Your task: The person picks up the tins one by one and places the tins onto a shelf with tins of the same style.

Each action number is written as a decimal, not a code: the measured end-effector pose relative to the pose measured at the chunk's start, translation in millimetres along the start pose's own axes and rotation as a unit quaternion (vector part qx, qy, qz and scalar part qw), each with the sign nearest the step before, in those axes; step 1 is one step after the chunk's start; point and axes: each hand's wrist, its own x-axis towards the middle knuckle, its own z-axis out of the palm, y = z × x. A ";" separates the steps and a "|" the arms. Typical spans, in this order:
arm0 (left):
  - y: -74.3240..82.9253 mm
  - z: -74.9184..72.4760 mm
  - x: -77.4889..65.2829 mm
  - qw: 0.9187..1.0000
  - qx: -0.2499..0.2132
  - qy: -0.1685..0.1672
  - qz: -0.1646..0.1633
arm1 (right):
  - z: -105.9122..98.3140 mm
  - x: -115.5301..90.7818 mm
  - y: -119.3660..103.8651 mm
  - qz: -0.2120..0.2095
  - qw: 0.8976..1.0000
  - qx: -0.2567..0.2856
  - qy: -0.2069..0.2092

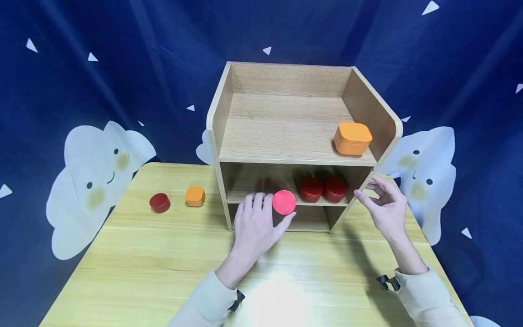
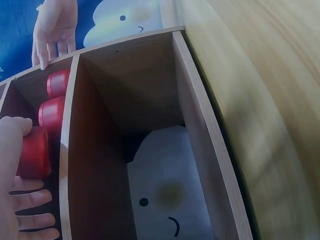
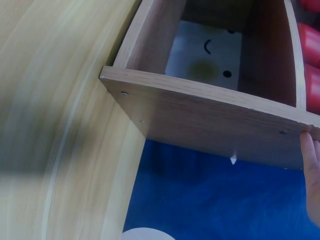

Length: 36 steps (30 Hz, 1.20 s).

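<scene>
My left hand (image 1: 254, 229) holds a round red box (image 1: 283, 202) between thumb and index finger, at the front of the wooden shelf unit's middle level (image 1: 245, 181). In the left wrist view the held red box (image 2: 34, 154) sits in the grip with the other fingers spread below it. Two more red boxes (image 1: 311, 190) stand side by side at the right of that level. My right hand (image 1: 386, 209) touches the outer right side panel (image 3: 215, 120) near its front edge, fingers fairly straight.
An orange box (image 1: 353, 138) with rounded corners stands on the unit's top level, at the right. Left of the unit, a dark red round box (image 1: 160, 203) and a smaller orange box (image 1: 195, 196) lie on the wooden table (image 1: 135, 272). A blue curtain (image 1: 171, 54) hangs behind.
</scene>
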 end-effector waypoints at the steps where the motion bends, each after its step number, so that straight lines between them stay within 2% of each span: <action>1: 0.4 1.0 1.1 1.000 0.001 -0.001 -0.001 | 0.0 0.1 0.1 0.000 1.000 0.001 0.000; 9: 3.4 8.9 7.7 1.000 0.014 -0.003 -0.003 | -0.7 -0.2 1.6 -0.001 1.000 0.002 -0.001; 17: 5.8 18.6 9.3 1.000 0.011 0.010 -0.005 | -0.6 -0.7 1.3 0.004 1.000 -0.001 0.001; 26: 8.4 22.2 10.2 1.000 0.019 -0.002 -0.014 | 0.1 -0.6 -0.2 0.005 1.000 -0.005 0.003; 36: 12.9 28.3 12.1 0.999 0.032 0.003 -0.030 | 0.1 -0.2 1.0 -0.002 1.000 -0.005 0.003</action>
